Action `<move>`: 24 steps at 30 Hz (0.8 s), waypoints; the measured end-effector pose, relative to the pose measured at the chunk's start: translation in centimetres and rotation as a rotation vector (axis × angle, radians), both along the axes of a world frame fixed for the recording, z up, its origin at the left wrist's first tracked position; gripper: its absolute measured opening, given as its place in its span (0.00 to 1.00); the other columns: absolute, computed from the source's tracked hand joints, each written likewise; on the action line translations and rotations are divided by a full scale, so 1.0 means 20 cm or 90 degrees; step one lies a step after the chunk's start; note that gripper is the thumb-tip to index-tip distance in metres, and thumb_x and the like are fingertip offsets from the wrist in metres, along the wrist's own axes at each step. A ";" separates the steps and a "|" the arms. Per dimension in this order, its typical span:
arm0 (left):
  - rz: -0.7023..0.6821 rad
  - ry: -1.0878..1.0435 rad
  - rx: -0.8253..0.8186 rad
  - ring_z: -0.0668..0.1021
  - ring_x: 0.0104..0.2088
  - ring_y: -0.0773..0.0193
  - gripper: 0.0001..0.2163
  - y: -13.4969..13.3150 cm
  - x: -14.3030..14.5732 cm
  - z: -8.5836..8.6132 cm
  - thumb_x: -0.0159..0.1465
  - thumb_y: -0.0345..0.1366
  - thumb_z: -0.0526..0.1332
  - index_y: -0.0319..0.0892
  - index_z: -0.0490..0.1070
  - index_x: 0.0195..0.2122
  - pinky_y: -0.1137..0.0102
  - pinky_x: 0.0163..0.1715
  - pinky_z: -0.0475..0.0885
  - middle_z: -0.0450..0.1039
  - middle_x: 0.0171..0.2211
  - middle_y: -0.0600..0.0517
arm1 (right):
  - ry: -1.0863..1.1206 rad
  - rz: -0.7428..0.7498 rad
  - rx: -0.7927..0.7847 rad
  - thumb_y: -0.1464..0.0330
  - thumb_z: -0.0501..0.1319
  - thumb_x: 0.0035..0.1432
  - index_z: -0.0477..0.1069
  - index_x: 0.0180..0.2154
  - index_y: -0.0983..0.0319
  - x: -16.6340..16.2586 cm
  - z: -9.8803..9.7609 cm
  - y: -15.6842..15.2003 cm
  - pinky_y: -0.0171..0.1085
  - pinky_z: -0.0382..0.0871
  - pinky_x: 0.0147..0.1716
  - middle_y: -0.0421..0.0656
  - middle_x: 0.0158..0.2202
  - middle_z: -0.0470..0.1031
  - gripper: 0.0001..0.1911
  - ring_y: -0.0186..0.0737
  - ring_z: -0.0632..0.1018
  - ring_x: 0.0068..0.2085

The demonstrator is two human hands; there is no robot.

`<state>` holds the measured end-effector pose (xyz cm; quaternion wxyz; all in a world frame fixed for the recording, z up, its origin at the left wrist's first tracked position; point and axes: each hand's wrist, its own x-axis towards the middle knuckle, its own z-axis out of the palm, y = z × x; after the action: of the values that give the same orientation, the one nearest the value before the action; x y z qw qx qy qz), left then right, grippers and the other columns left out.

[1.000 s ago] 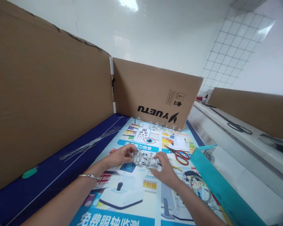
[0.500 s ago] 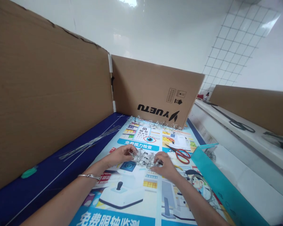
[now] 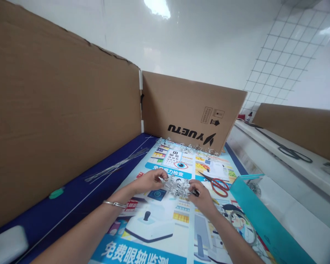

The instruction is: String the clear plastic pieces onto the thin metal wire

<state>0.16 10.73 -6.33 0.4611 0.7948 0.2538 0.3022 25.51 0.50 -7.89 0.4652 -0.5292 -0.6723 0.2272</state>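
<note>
crystal piece [image 3: 178, 186]: clear beaded cluster, held just above the poster at mid-bench, between the two hands.
left hand [image 3: 151, 180]: fingers closed in a pinch on the piece's left end, back of the hand up.
right hand [image 3: 202, 196]: fingers pinched narrow on the piece's right end; something dark shows at the fingertips, too small to tell.
bracelet [image 3: 114, 203]: thin silver band on the left wrist.
poster [image 3: 154, 227]: bright printed sheet with an eye chart, flat on the bench under both hands.
scissors [image 3: 218, 184]: red handles, lying on the poster just right of the right hand.
wire ring [image 3: 243, 227]: on the poster near the right forearm, beside the teal bag.
teal bag [image 3: 261, 216]: lies along the poster's right edge.
wires [image 3: 117, 166]: bundle of thin straight rods on the blue bench top, left of the poster.
green bit [image 3: 56, 193]: small, on the blue top near the left cardboard.
bead row [image 3: 189, 147]: clear pieces along the foot of the back cardboard.
cardboard [image 3: 57, 121]: tall sheets standing at the left and the back, the back one printed upside down.
ledge [image 3: 264, 138]: white, to the right, well apart, with dark scissors [image 3: 294, 153] on it.
</note>
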 end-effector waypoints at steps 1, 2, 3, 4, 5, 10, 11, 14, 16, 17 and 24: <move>0.006 -0.008 0.010 0.72 0.35 0.65 0.10 0.00 0.01 0.01 0.50 0.25 0.60 0.40 0.69 0.34 0.72 0.36 0.68 0.70 0.36 0.52 | 0.016 -0.005 -0.004 0.77 0.58 0.42 0.67 0.28 0.60 0.00 0.00 0.00 0.37 0.63 0.40 0.43 0.44 0.69 0.08 0.41 0.70 0.44; 0.011 -0.016 0.018 0.72 0.37 0.65 0.10 -0.01 0.01 0.02 0.50 0.24 0.60 0.40 0.69 0.34 0.71 0.37 0.68 0.70 0.37 0.52 | 0.033 -0.010 -0.008 0.76 0.58 0.42 0.67 0.28 0.60 0.00 0.00 0.00 0.37 0.63 0.38 0.44 0.45 0.69 0.08 0.41 0.71 0.43; 0.016 -0.025 0.024 0.72 0.38 0.64 0.11 -0.02 0.02 0.03 0.50 0.24 0.59 0.41 0.70 0.34 0.71 0.38 0.68 0.70 0.38 0.52 | 0.051 -0.015 -0.013 0.76 0.58 0.43 0.68 0.28 0.60 0.01 0.00 0.00 0.36 0.64 0.36 0.45 0.46 0.68 0.08 0.40 0.72 0.41; 0.021 -0.035 0.028 0.72 0.38 0.64 0.11 -0.03 0.02 0.05 0.50 0.24 0.59 0.41 0.70 0.34 0.70 0.39 0.68 0.70 0.38 0.52 | 0.071 -0.019 -0.018 0.76 0.58 0.43 0.68 0.28 0.60 0.01 0.01 0.00 0.36 0.64 0.34 0.45 0.47 0.68 0.07 0.40 0.72 0.40; 0.025 -0.045 0.031 0.72 0.39 0.63 0.11 -0.04 0.03 0.06 0.50 0.23 0.59 0.41 0.70 0.35 0.70 0.39 0.68 0.70 0.38 0.51 | 0.092 -0.023 -0.022 0.75 0.59 0.43 0.69 0.28 0.60 0.01 0.01 0.00 0.36 0.64 0.33 0.45 0.48 0.67 0.07 0.40 0.72 0.40; 0.044 -0.101 0.022 0.72 0.38 0.63 0.10 -0.10 0.05 0.15 0.51 0.23 0.57 0.41 0.69 0.34 0.70 0.37 0.68 0.68 0.38 0.51 | 0.205 -0.030 -0.045 0.71 0.64 0.42 0.69 0.26 0.61 -0.01 0.10 -0.02 0.37 0.65 0.36 0.46 0.46 0.68 0.05 0.45 0.70 0.45; 0.050 -0.112 0.015 0.72 0.37 0.64 0.10 -0.11 0.06 0.16 0.51 0.23 0.57 0.41 0.68 0.34 0.71 0.36 0.68 0.68 0.38 0.50 | 0.228 -0.027 -0.052 0.71 0.65 0.41 0.69 0.26 0.61 -0.02 0.13 -0.02 0.37 0.65 0.37 0.46 0.45 0.69 0.06 0.45 0.70 0.46; 0.079 -0.147 -0.013 0.71 0.36 0.65 0.09 -0.13 0.08 0.19 0.52 0.25 0.58 0.41 0.67 0.34 0.72 0.35 0.67 0.66 0.41 0.50 | 0.297 -0.016 -0.087 0.69 0.66 0.42 0.70 0.29 0.61 -0.03 0.19 -0.05 0.36 0.65 0.35 0.44 0.42 0.70 0.08 0.40 0.72 0.39; 0.098 -0.162 -0.041 0.71 0.35 0.66 0.10 -0.15 0.09 0.21 0.54 0.27 0.59 0.42 0.66 0.38 0.73 0.32 0.67 0.66 0.40 0.50 | 0.339 -0.008 -0.123 0.69 0.65 0.43 0.70 0.34 0.60 -0.04 0.23 -0.06 0.33 0.64 0.28 0.42 0.37 0.72 0.12 0.34 0.71 0.30; 0.104 -0.167 -0.057 0.71 0.33 0.66 0.12 -0.16 0.09 0.22 0.55 0.29 0.59 0.42 0.65 0.41 0.73 0.30 0.66 0.66 0.38 0.51 | 0.357 -0.005 -0.141 0.68 0.65 0.43 0.70 0.36 0.59 -0.04 0.24 -0.07 0.32 0.63 0.25 0.40 0.34 0.72 0.13 0.32 0.70 0.26; 0.106 -0.197 -0.137 0.70 0.29 0.69 0.12 -0.24 0.12 0.36 0.54 0.31 0.59 0.43 0.66 0.41 0.76 0.23 0.62 0.68 0.37 0.53 | 0.462 0.019 -0.228 0.69 0.65 0.39 0.69 0.32 0.60 -0.01 0.33 -0.09 0.29 0.60 0.20 0.37 0.25 0.70 0.13 0.32 0.71 0.25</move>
<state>2.53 5.83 0.82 0.5505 0.6611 0.2755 0.4290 25.32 -1.26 -1.29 0.5696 -0.4777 -0.4217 0.5191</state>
